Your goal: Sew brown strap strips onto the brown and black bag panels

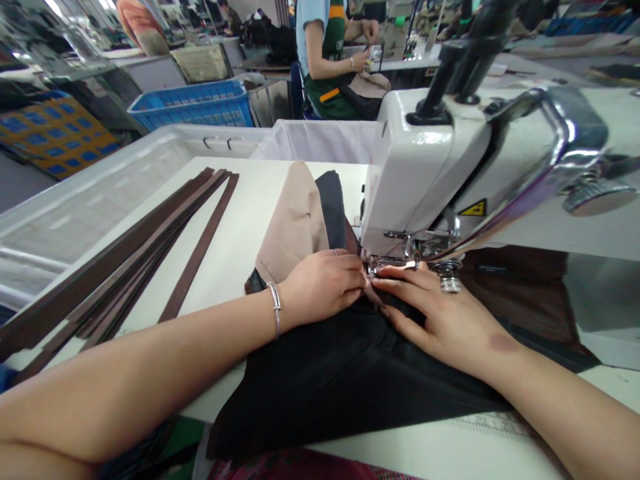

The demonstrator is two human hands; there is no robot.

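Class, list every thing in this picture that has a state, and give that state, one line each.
Left hand: flat on the fabric, fingers bent, pressing beside the needle.
Right hand: flat, fingers spread on the black fabric.
Tan fabric: folded, raised behind the left hand.
Brown strips: lying flat, side by side.
Blue crate: upright, contents unclear.
Bracelet: on left wrist.

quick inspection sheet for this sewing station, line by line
surface: pale table, fabric spread at the machine
job's things: black fabric and tan fabric at the white sewing machine
clutter: brown strips lying on the left
grippers: left hand and right hand both press flat on the fabric beside the presser foot
cables: nothing seen
surroundings: blue crate; another person seated behind
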